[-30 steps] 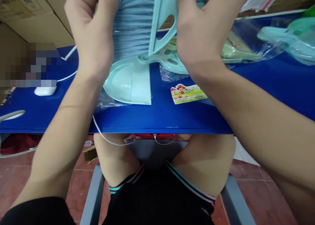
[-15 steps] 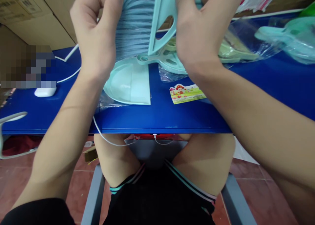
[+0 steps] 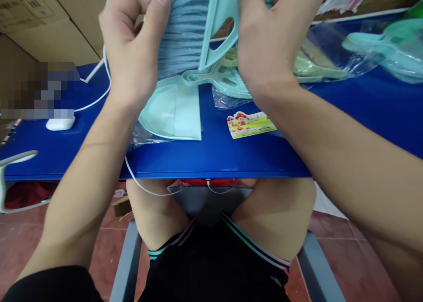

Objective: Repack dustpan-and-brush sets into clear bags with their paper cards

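At the top centre of the head view is a hand brush (image 3: 183, 37) with blue bristles and a light turquoise frame, raised over the table. My left hand (image 3: 134, 42) is closed, thumb and fingers pinching the bristle ends on the left side. My right hand (image 3: 267, 42) is closed around the brush's turquoise body; its fingertips are partly cut off by the top edge. Below the brush lies a light turquoise dustpan (image 3: 172, 110), partly on clear plastic film. Another turquoise piece with a holed handle (image 3: 214, 77) lies beside it, partly hidden by my right hand.
A printed mushroom-house card (image 3: 247, 124) lies on the blue table (image 3: 218, 158). Bagged turquoise (image 3: 396, 50) and yellow-green pieces (image 3: 320, 66) lie to the right. At the left are a white case (image 3: 61, 122), a white cable (image 3: 94, 104) and cardboard boxes (image 3: 76, 15).
My left hand has shifted slightly to the right along the bristle ends. My right hand and the brush frame are almost where they were.
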A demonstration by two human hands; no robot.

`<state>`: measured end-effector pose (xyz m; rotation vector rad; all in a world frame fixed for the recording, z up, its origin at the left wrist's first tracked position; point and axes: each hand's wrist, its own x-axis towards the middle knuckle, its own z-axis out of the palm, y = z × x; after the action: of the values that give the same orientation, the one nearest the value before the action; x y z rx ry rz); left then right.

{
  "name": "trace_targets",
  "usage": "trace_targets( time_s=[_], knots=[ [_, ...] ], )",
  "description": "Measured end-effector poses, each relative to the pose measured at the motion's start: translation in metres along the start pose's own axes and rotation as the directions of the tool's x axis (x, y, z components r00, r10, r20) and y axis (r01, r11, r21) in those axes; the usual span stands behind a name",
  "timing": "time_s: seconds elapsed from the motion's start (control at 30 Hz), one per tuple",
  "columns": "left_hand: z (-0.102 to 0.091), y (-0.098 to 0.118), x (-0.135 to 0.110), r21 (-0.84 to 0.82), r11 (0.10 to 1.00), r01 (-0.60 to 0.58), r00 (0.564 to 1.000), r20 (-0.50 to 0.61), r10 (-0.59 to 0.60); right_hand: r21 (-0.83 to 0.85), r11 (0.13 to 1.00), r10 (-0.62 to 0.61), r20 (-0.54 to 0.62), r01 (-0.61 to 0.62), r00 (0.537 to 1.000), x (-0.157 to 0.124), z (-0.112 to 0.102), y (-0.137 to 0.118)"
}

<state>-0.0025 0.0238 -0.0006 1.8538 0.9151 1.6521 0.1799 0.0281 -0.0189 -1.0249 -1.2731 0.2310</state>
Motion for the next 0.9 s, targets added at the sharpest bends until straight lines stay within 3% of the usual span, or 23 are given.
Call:
trace_targets(
  time_s=[0.13,0.33,0.63,0.9],
  knots=[
    [0.002,0.007,-0.002,0.036,0.996,0.082,0.996,0.017,-0.082,-0.065,0.997,0.047,-0.003,-0.047,0.999,0.0,0.003,-0.006],
    [0.004,0.006,-0.002,0.041,0.996,0.076,0.997,0.02,-0.077,-0.039,0.998,-0.047,-0.063,0.045,0.997,0.002,0.004,0.006],
    [0.002,0.003,-0.004,-0.028,0.993,0.113,0.994,0.008,-0.113,0.014,1.0,0.021,-0.043,-0.02,0.999,-0.001,0.002,-0.002],
    [-0.005,-0.011,-0.005,-0.084,0.996,-0.01,0.983,0.184,0.026,-0.017,0.998,0.063,-0.028,-0.064,0.998,0.001,0.001,-0.002]
  ],
)
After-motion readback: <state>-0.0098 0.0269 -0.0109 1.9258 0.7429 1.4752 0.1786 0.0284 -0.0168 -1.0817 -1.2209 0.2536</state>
